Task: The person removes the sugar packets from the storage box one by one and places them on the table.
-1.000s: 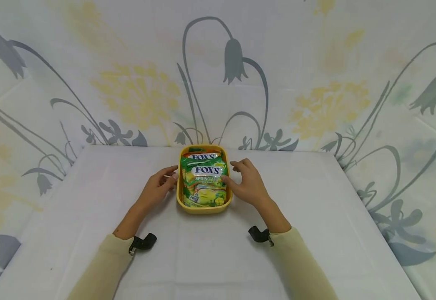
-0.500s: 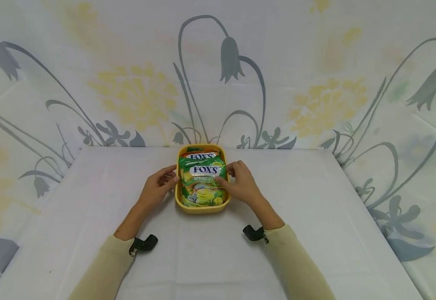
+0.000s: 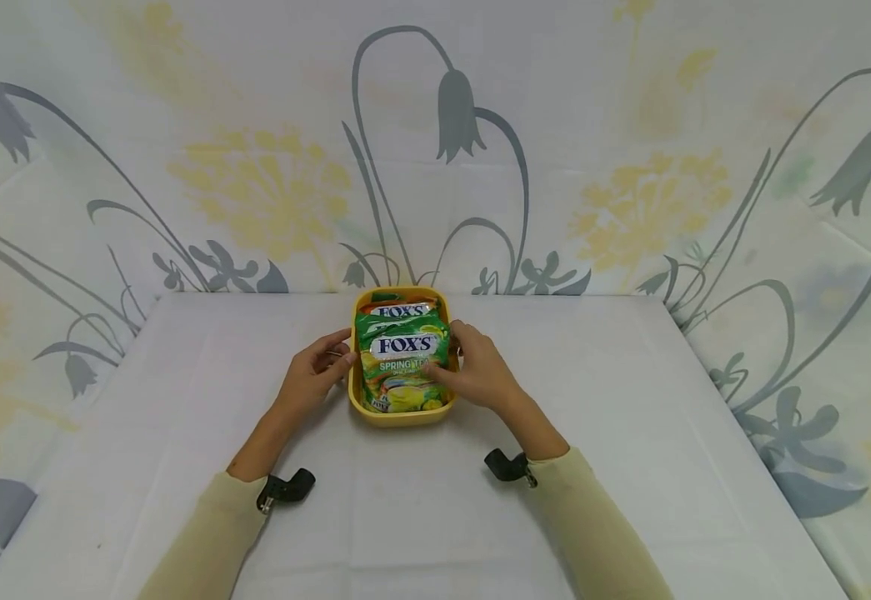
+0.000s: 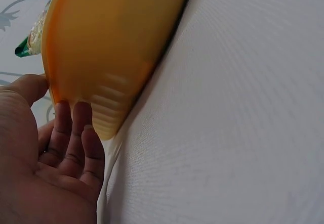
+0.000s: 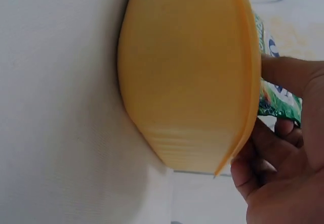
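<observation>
A yellow plastic tub (image 3: 397,420) stands on the white-covered table, holding candy packets. On top lies a green FOX'S Spring Tea candy packet (image 3: 402,398); the FOX'S packet behind it (image 3: 379,309) shows orange and is partly covered. My left hand (image 3: 309,377) holds the tub's left side, thumb at the rim and fingertips against the outer wall in the left wrist view. My right hand (image 3: 483,372) pinches the green packet's right edge, thumb on its front and fingers behind. In the right wrist view that packet (image 5: 278,100) rises past the rim, above the tub wall (image 5: 187,72).
White cloth (image 3: 405,517) covers the table. A floral-patterned cloth backdrop (image 3: 255,100) rises behind and along both sides. A black camera mount sits on the left wrist (image 3: 288,487) and another on the right wrist (image 3: 506,465).
My right hand has moved left onto the green packet, its thumb sliding further over the front and its fingers closing at the edge. The packet's front has shifted slightly. My left hand stays at the tub.
</observation>
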Available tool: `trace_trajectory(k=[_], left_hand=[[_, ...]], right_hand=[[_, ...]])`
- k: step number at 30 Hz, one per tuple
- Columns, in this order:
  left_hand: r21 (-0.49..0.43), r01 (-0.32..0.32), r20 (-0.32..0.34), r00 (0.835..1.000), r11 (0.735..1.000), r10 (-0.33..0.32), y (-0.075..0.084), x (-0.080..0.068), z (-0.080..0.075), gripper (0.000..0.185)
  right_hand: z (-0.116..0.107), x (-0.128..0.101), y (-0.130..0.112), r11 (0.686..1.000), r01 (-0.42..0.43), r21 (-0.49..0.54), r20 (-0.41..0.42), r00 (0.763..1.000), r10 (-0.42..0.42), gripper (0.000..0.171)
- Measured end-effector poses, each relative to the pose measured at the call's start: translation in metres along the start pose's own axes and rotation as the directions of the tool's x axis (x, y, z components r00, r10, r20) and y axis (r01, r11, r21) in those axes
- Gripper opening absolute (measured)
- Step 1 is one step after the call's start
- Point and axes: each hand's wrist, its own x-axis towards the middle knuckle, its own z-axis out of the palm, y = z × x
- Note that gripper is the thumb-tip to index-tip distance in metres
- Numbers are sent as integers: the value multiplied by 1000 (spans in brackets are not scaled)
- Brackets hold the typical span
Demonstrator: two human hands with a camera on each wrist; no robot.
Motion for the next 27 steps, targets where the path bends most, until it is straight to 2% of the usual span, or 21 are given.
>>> trace_trajectory(k=[5, 8, 12, 16, 27], left_hand=[[-7, 11, 9, 1000, 1000, -11, -1, 0, 2, 49], [-7, 11, 11, 1000, 1000, -11, -1, 0, 1, 49], [-21, 9, 17, 1000, 1000, -8, -2, 0, 1, 48], [-29, 7, 14, 1000, 1000, -6, -2, -1, -1, 48], [-38, 3, 17, 1000, 999, -2, -4, 1, -1, 47]], right_hand=[[1, -2, 0, 998, -25, 66, 116, 993, 18, 69], [2, -2, 0, 996, 14, 84, 147, 989, -26, 78], [2, -1, 0, 992, 72, 101, 156, 984, -87, 75], [5, 1, -3, 984, 90, 157, 169, 979, -116, 69], [4, -3, -9, 984, 73, 161, 141, 985, -96, 66]])
